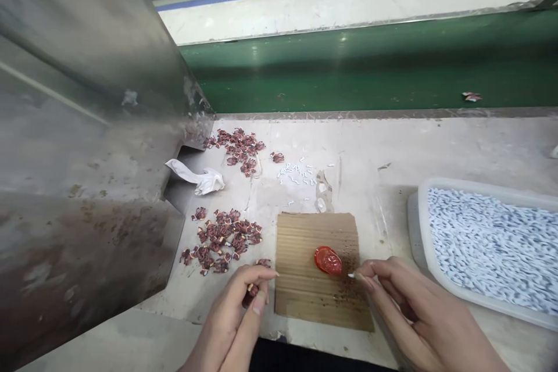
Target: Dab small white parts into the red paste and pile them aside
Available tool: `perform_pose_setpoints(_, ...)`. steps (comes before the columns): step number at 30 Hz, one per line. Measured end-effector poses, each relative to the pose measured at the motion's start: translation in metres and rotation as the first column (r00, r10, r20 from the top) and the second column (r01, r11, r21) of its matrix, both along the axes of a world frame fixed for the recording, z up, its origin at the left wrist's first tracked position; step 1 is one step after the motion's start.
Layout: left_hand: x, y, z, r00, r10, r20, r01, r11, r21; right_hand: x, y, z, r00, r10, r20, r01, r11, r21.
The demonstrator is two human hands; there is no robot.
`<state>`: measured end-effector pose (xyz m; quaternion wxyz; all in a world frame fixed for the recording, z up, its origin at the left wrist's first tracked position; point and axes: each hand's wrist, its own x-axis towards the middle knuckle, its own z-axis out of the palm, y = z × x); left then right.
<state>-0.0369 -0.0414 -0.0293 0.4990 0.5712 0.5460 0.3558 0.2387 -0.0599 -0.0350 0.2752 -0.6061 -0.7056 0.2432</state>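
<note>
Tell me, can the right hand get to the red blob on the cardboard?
Probably yes. The right hand holds a small white piece right beside the red blob on the cardboard, with nothing between them.

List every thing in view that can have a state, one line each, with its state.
Left hand: fingers pinched on a small dark red piece at the cardboard's left edge.
Right hand: fingers pinching a tiny white piece beside the red blob.
Red blob: wet, sitting on the cardboard.
Cardboard: flat on the bench, stained.
Tray: full of white pieces.
Near red pile: scattered loose.
Far red pile: scattered loose.
White rag: crumpled.
</note>
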Motion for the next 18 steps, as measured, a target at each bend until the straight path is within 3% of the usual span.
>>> perform_pose_setpoints(3, -0.019, 0.002, -0.003, 0.999, 0.015, -0.047, -0.017, 0.999, -0.032, 0.002, 0.01, -0.002, 0.995, 0.037, 0.09, -0.04, 0.999, 0.03)
perform_pose_setpoints(6, -0.027, 0.004, -0.004, 0.997, -0.048, -0.068, 0.048, 0.999, 0.001, -0.004, 0.01, -0.001, 0.982, 0.07, 0.176, -0.08, 0.995, 0.054)
perform_pose_setpoints(9, -0.024, 0.008, -0.004, 0.982, -0.146, -0.118, 0.159, 0.981, 0.108, -0.007, 0.009, -0.002, 0.968, 0.083, 0.237, -0.105, 0.991, 0.079)
perform_pose_setpoints(13, -0.011, 0.016, -0.006, 0.963, -0.177, -0.202, 0.228, 0.935, 0.271, -0.007, 0.009, -0.003, 0.957, 0.094, 0.276, -0.122, 0.989, 0.085)
perform_pose_setpoints(18, -0.005, 0.03, -0.015, 0.916, -0.17, -0.363, 0.29, 0.905, 0.31, -0.002, -0.004, -0.002, 0.962, 0.033, 0.271, -0.066, 0.992, 0.111)
